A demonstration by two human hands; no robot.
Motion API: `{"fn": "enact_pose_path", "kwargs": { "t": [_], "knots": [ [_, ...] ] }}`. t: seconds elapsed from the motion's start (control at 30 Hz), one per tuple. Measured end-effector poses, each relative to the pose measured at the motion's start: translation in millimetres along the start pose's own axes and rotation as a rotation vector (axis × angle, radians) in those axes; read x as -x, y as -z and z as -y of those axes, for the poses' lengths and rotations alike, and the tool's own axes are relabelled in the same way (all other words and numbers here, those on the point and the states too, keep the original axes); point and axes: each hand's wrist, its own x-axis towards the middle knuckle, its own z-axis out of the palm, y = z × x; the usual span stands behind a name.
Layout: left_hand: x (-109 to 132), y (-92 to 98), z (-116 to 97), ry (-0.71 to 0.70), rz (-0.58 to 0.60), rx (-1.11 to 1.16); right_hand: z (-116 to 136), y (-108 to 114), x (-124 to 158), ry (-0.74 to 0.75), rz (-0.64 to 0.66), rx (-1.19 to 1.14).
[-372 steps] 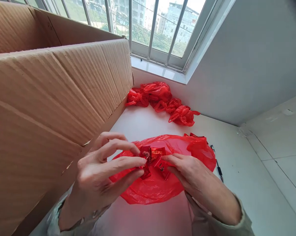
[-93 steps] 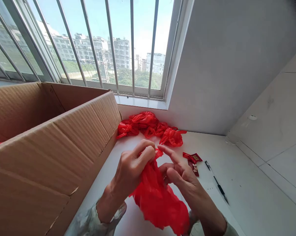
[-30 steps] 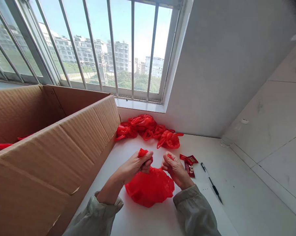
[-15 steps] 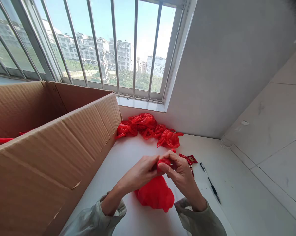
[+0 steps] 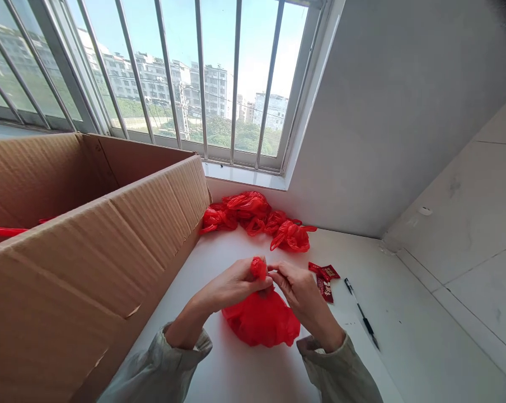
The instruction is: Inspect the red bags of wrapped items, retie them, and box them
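Observation:
A filled red plastic bag (image 5: 261, 322) rests on the white tabletop, bulging below both hands. My left hand (image 5: 232, 285) is closed around its gathered neck, and a crumpled red tuft sticks up above the fingers. From the other side, my right hand (image 5: 297, 285) pinches at the same neck, its fingertips close to my left thumb. What lies right between the right fingertips is mostly hidden. Right of that hand are several small dark-red packets (image 5: 325, 280) with printing on them.
A large open cardboard box (image 5: 110, 246) takes up the left side, with something red inside. Several knotted red plastic bags (image 5: 253, 212) lie along the wall under the barred window (image 5: 202, 84). A black-and-clear pen (image 5: 362, 313) lies at the right.
My hands have drawn slightly apart at the bag's neck, the left turning so the red tuft stands up. The bag's body shows more. The view has shifted slightly.

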Motion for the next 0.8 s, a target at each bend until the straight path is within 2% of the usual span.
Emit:
{"fn": "enact_pose_path", "kwargs": {
  "t": [0.2,0.3,0.4,0.47,0.6,0.63,0.8],
  "knots": [
    [0.5,6.4,1.6,0.06,-0.112,0.175,21.6,1.8,7.4,-0.142,-0.071,0.079],
    [-0.1,8.1,5.2,0.062,-0.12,0.287,29.1,2.1,9.5,-0.166,-0.012,0.04],
    [-0.8,9.3,9.0,0.03,-0.089,0.297,28.8,7.0,11.1,-0.162,0.061,-0.004],
    [-0.9,9.9,9.7,-0.018,-0.055,0.226,26.7,13.4,11.9,-0.166,0.056,-0.037],
    [0.1,7.8,4.0,-0.129,-0.052,-0.104,22.1,20.7,9.4,-0.233,-0.17,-0.134],
    [0.4,6.4,1.9,-0.158,-0.052,-0.191,20.8,19.2,7.8,-0.237,-0.192,-0.186],
    [1.0,-1.4,-2.0,-0.293,-0.112,-0.482,10.1,-1.4,-0.2,-0.233,-0.074,-0.468]
  ]
}}
